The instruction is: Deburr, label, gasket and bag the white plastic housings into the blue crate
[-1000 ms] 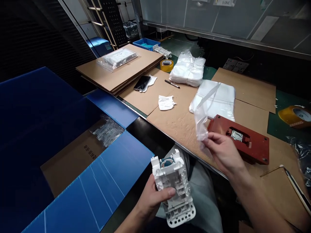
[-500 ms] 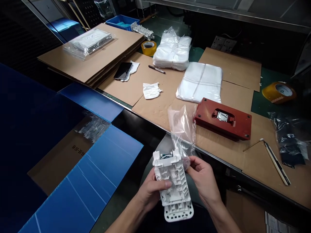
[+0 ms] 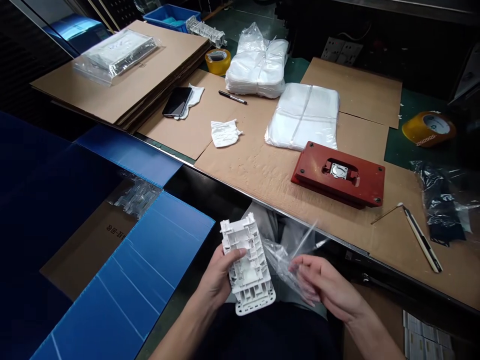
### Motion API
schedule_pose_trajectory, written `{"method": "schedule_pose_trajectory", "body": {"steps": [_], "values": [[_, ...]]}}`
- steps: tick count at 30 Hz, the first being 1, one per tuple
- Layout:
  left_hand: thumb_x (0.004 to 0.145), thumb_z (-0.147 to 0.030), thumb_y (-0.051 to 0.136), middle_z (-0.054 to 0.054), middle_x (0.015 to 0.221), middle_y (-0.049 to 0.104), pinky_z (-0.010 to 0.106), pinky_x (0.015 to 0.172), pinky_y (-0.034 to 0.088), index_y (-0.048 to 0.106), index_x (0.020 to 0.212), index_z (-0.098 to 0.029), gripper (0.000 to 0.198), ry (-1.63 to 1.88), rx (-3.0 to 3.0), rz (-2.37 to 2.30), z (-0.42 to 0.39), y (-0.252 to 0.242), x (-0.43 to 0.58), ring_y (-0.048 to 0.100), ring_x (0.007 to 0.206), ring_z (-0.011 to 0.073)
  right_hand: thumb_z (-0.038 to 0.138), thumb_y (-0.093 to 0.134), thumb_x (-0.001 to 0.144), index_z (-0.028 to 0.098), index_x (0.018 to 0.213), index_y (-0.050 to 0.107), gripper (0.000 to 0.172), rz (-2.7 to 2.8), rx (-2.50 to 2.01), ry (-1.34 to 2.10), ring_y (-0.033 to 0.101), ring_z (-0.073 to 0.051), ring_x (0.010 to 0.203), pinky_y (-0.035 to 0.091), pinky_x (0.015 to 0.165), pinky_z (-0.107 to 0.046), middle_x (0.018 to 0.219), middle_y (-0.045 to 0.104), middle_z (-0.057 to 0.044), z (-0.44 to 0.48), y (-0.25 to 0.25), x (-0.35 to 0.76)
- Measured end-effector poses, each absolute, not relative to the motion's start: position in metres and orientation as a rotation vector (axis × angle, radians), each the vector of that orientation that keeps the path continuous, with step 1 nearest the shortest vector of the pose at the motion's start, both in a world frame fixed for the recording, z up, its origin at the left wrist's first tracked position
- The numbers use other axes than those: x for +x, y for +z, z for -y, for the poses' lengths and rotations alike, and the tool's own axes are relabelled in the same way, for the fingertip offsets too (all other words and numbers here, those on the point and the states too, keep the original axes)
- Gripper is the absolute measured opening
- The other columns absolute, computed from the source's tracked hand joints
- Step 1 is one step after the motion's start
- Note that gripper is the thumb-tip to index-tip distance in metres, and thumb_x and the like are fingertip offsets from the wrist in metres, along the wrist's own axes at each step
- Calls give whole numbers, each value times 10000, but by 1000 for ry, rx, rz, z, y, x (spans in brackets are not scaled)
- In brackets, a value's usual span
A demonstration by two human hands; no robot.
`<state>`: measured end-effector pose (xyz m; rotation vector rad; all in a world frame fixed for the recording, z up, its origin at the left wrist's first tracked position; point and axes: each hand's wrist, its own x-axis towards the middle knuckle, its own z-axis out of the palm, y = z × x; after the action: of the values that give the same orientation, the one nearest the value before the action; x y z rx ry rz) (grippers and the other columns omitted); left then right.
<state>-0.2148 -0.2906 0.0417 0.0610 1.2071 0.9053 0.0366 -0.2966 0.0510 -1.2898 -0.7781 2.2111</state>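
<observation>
The person's left hand (image 3: 215,277) is closed around a white moulded plastic part (image 3: 245,265), gripping it upright at the lower centre of the frame, with the thumb across its face. The right hand (image 3: 326,282) is half open, its curved fingers against a crumpled clear plastic bag (image 3: 283,262) just beside the part; whether they actually pinch the film cannot be told. Above them, on brown cardboard sheets (image 3: 243,155), sits a red metal fixture (image 3: 339,175) with a silver insert. Upper centre are a smartphone (image 3: 177,101), a black pen (image 3: 232,97) and white bagged stacks (image 3: 257,65). At the right lies a utility knife (image 3: 422,240) near a yellow tape roll (image 3: 428,129), whose printed markings are too small to read. At the left, a blue corrugated plastic box (image 3: 150,255) holds a cardboard liner (image 3: 86,240) printed with dark upside-down characters, also unreadable
</observation>
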Motion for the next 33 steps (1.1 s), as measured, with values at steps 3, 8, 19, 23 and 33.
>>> {"method": "schedule_pose_trajectory", "body": {"steps": [3, 8, 19, 23, 33], "values": [[746, -148, 758, 101, 1039, 749, 386, 785, 620, 536, 1224, -163, 527, 881, 97, -1184, 288, 40, -222, 735, 864, 253, 422, 808, 779, 195, 998, 673, 344, 1158, -1608, 1890, 379, -96, 596, 326, 550, -221, 640, 432, 63, 294, 51, 43], [725, -231, 781, 112, 1057, 728, 338, 702, 576, 485, 1357, -170, 700, 712, 463, -991, 285, 50, -238, 711, 811, 249, 559, 612, 904, 201, 893, 714, 373, 1258, -1818, 1294, 358, -126, 561, 289, 506, -263, 597, 438, 31, 280, 56, 40], [745, -124, 682, 29, 1000, 719, 245, 637, 395, 531, 1424, -274, 712, 399, 1419, -1181, 274, 80, -216, 587, 688, 172, 382, 541, 1008, 239, 1077, 697, 222, 2429, -998, 1245, 589, -155, 658, 399, 658, -299, 757, 671, 5, 269, 99, 29], [766, -160, 687, 30, 966, 718, 274, 747, 465, 637, 1117, -220, 359, 487, 1210, -1207, 268, 72, -219, 658, 851, 222, 359, 580, 984, 219, 943, 638, 157, 2649, -1048, 1082, 574, -174, 729, 451, 814, -358, 776, 632, 0, 264, 105, 44], [774, -211, 742, 97, 1071, 705, 345, 786, 556, 571, 1156, -181, 419, 711, 589, -1197, 286, 53, -210, 683, 922, 242, 156, 515, 969, 220, 875, 559, 122, 2556, -1151, 1233, 581, -199, 904, 493, 856, -392, 924, 648, -15, 277, 70, 30]]}}
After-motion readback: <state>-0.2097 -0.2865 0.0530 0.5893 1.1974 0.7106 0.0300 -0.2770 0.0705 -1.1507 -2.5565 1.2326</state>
